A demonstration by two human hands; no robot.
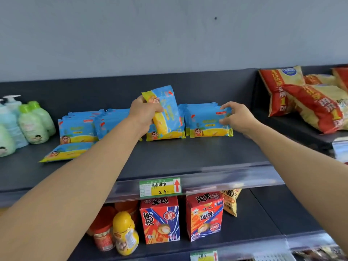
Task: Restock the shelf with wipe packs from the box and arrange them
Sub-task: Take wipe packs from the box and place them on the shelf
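Note:
Blue and yellow wipe packs stand in rows on the dark shelf [188, 153]. My left hand [144, 114] grips one wipe pack [167, 110], held tilted above the middle row [165, 135]. My right hand [236, 117] pinches the right edge of the front pack of the right-hand row [207, 123], thumb below and fingers on top. Further left stand two more rows of packs [77, 127], and one pack [67, 151] lies flat in front of them. The box is out of view.
Green and blue lotion bottles [32, 123] stand at the shelf's left end. Red and yellow snack bags [308, 102] lie on the neighbouring shelf to the right. A price label [160, 187] sits on the shelf rail. Below are red drink cartons [160, 219] and jars [124, 232].

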